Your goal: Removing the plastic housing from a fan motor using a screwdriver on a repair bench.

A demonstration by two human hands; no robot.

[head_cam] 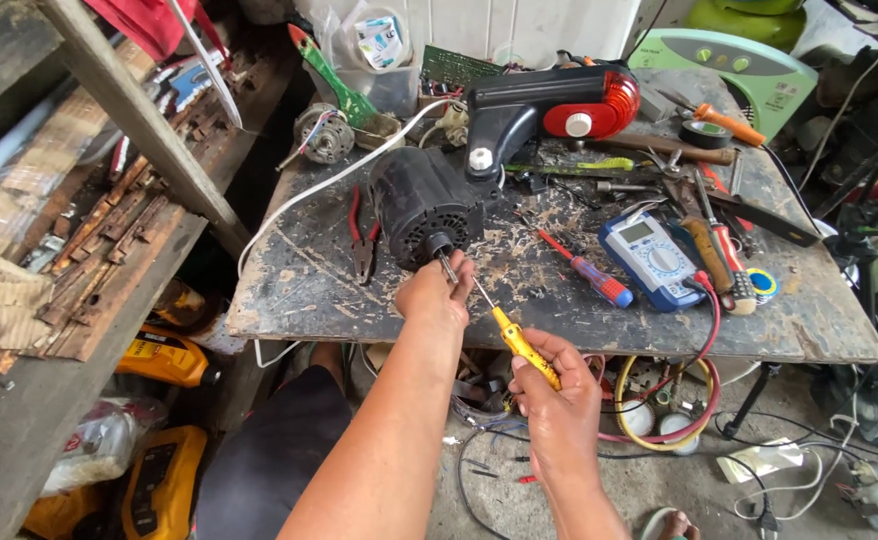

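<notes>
Left hand (434, 292) pinches the black cylindrical motor's (421, 205) steel shaft (446, 265); right hand (557, 397) grips a yellow-handled screwdriver (519, 343) over the scarred, cluttered wooden surface (559, 310).

We see both our forearms rising from the bottom of the frame toward its centre, bare to the elbow. Our left hand (435, 292) sits just above the middle of the frame, knuckles toward the camera, fingers curled into a pinch at their tips (the thumb itself is hidden behind the hand). Our right hand (557, 395) lies lower and to the right of it, wrist bent slightly inward, fingers wrapped in a closed grip with the thumb laid along the top. The two hands stay apart.
</notes>
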